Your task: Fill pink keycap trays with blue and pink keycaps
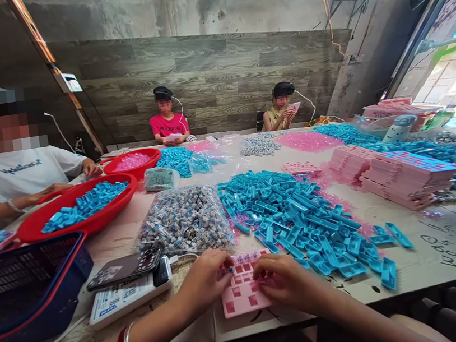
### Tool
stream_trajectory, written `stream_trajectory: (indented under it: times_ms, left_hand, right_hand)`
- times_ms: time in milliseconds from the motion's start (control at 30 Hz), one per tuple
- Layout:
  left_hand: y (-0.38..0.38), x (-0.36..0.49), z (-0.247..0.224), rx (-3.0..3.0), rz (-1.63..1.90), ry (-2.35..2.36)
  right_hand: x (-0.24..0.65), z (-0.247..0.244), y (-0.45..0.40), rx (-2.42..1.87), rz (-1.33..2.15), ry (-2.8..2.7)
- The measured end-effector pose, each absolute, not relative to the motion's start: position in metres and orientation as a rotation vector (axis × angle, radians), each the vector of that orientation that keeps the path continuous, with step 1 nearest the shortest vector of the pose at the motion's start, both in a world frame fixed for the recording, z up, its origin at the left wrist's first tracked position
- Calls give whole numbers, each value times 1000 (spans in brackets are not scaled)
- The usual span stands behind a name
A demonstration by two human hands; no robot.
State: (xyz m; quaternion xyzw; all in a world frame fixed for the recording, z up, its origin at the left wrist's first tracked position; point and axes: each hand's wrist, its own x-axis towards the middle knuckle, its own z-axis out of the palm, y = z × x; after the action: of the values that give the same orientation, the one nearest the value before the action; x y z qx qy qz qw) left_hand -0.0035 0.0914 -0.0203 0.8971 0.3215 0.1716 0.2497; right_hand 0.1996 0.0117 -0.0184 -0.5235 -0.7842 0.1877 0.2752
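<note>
A pink plate (242, 306) with rows of square holes lies in front of me at the table's near edge. Small clear-purple pieces sit along its far end. My left hand (210, 278) is closed in a pinch over the plate's upper left corner, with a small blue part (227, 271) at the fingertips. Over the plate's right side, my right hand (283, 279) has its fingers curled down onto it, and the fingertips are partly hidden. Just beyond are a heap of blue plastic key caps (301, 211) and a clear bag of small white-and-blue switches (186, 219).
Red basins (129, 193), a dark blue basket (38, 299) and a phone (125, 269) on a white power bank (133, 295) stand at left. Stacked pink plates (402, 177) and pink bits (308, 140) lie at right. Several people sit around the table.
</note>
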Motion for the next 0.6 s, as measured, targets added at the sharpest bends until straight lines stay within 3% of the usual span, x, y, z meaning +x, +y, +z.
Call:
stream_trajectory:
  times_ms: [600]
  left_hand:
    - [97, -5, -25, 2356, 504, 853]
  right_hand:
    - [169, -33, 44, -1205, 202, -2064]
